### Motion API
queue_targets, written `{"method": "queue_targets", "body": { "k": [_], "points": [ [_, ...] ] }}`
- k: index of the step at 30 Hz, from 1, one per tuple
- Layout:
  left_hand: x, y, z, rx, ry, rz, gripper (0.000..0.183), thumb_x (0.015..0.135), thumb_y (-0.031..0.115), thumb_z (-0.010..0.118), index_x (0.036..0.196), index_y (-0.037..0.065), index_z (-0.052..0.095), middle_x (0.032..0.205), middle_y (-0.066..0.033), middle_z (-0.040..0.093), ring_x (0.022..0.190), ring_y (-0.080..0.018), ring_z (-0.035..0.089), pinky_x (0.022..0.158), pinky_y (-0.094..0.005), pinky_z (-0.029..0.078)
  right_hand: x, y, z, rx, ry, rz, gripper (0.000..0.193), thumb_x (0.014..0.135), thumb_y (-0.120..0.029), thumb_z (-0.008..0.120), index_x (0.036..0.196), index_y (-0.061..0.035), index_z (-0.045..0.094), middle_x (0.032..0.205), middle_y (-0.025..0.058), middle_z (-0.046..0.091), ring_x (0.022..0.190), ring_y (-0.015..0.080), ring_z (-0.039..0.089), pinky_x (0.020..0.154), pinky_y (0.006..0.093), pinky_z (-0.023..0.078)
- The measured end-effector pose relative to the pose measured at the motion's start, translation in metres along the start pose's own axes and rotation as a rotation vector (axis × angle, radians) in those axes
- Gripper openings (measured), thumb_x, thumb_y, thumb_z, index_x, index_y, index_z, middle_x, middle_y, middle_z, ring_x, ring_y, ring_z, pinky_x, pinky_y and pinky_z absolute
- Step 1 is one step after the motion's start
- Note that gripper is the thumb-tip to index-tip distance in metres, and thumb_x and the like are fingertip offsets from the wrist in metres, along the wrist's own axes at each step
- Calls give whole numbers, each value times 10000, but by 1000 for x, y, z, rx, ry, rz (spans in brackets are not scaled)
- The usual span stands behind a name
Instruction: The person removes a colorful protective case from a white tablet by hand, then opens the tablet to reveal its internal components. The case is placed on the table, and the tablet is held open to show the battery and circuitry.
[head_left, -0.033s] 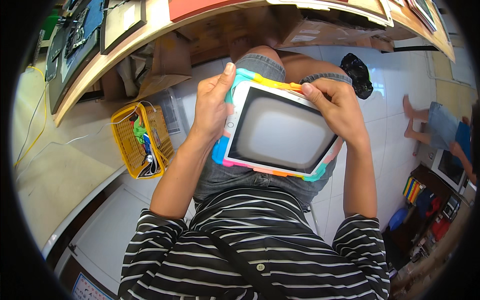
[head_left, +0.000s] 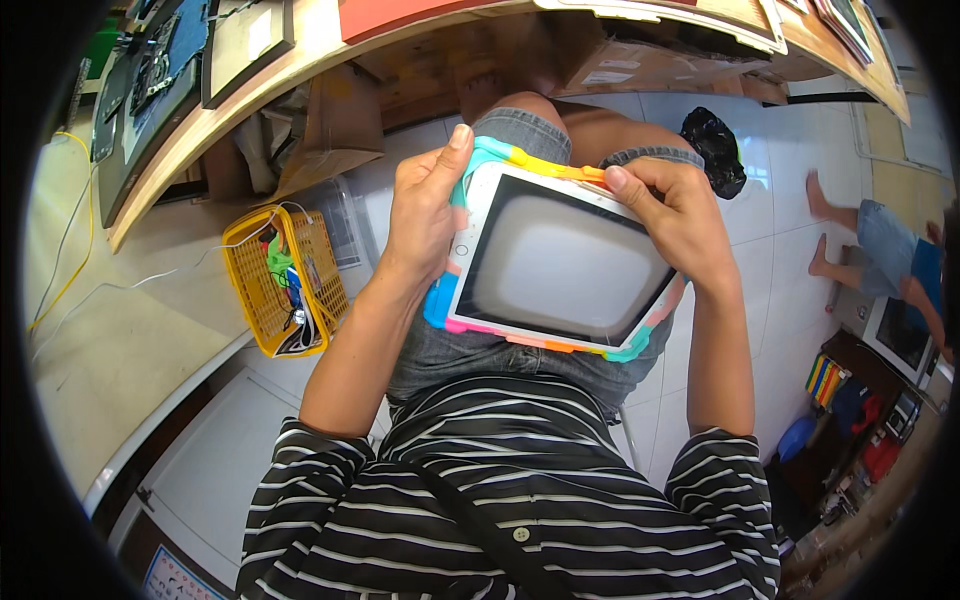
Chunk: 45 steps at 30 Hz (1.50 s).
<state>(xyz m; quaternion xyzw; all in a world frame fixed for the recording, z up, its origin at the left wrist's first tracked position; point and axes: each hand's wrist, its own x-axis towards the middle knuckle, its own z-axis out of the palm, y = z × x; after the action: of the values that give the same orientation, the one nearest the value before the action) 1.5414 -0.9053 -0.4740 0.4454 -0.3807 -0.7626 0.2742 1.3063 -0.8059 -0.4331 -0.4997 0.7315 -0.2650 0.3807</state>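
Note:
Above my lap I hold a white tablet [head_left: 570, 265] with a black screen border and a glossy grey reflection on it. Around its edges runs a multicoloured soft bumper case [head_left: 437, 303] in teal, yellow, orange, pink and blue. My left hand [head_left: 422, 208] is wrapped round the tablet's left side, thumb up by the teal corner. At the upper right edge my right hand [head_left: 680, 212] pinches the yellow-orange strip of the case between thumb and bent fingers. That strip stands slightly off the white frame there. The fingers behind the tablet are hidden.
A yellow plastic basket [head_left: 262, 290] with cables and small items stands at the left. A wooden desk [head_left: 315, 45] curves across the far side, with cardboard [head_left: 335, 135] beneath. On the tiled floor lies a black plastic bag [head_left: 713, 150]. Another person's legs [head_left: 845, 215] show at the right.
My hands and the tablet look almost unchanged. At the right, the other person's feet and legs have shifted slightly.

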Motion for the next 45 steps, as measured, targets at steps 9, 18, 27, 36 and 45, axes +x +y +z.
{"method": "queue_targets", "body": {
  "k": [9,18,27,36,45],
  "points": [
    [6,-1,1,-6,16,2,465,1083,432,552,838,64,695,636,2,637,428,-46,490,394,-219,362,1,-9,-11,15,-101,48,417,1016,-372,679,913,29,725,699,29,602,692,90,538,626,280,443],
    [-2,-1,1,-63,-71,-56,495,1073,450,571,929,-1,719,739,-40,685,555,-48,567,465,-204,430,-3,-3,0,3,-142,102,523,1010,-452,653,884,47,743,641,116,596,603,169,521,562,374,412],
    [-11,-5,13,33,-37,-91,502,1069,454,574,924,-3,722,726,-40,674,547,-43,560,475,-209,439,0,-23,8,107,-162,-23,379,989,-337,717,908,33,739,694,25,626,658,94,534,597,304,443],
    [-18,-7,0,-22,-186,10,402,1042,377,648,1053,-19,715,731,-23,675,523,-7,523,446,-177,376,2,-30,3,48,-254,56,364,981,-328,734,903,28,734,688,28,620,646,99,526,583,303,428],
    [-18,-4,6,16,-179,20,389,1065,347,625,1028,-28,720,826,-20,702,677,-18,578,586,-195,458,-1,-31,10,11,-198,52,435,998,-392,682,903,30,733,613,133,570,570,219,534,565,403,416]
  ]
}}
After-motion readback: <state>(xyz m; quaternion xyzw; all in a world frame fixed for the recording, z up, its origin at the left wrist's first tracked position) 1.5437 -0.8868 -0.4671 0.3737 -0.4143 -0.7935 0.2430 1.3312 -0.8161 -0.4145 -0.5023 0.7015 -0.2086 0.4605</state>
